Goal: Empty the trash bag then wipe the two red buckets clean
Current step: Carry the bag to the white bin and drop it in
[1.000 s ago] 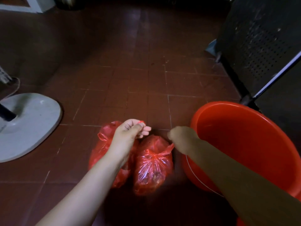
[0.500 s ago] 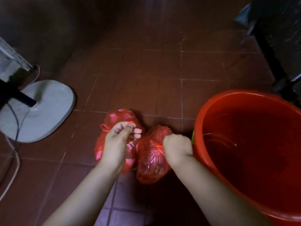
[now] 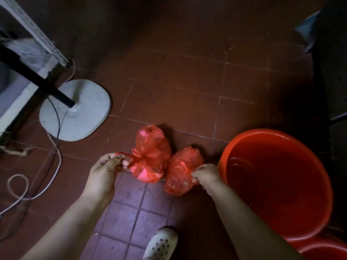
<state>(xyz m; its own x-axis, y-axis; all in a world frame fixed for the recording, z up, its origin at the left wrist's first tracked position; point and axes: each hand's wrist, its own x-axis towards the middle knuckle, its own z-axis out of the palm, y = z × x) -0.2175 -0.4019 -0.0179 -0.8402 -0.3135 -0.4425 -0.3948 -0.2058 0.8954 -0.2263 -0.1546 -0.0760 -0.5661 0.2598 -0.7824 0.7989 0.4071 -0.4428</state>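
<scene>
Two tied red bags sit side by side on the tiled floor, touching or nearly so, just left of the big red bucket. The left bag is held by its knotted handle: the left hand has that stretched strip pinched between thumb and fingers. The right bag is gripped at its gathered neck by the right hand, fingers curled tight into the plastic, right against the bucket's rim.

The step in hand looks to be the first one, the trash being got at: either the knots are being worked loose or both bags are being taken up. Nothing has been emptied yet, by the look of it, and both bags are plainly full. If it is untying, the next move calls for the handle loop to be pulled clear of the knot without the thin film being torn; if lifting, an even pull on both necks.

The bucket shows a dark pool of liquid at its bottom, so wiping is judged to be some way off. A second red bucket is glimpsed at the lower right corner. To the left, a pale fan base with its black pole is seen, cables trailing across the floor near the left arm, a snag risk. A white perforated shoe is planted just below the bags.
</scene>
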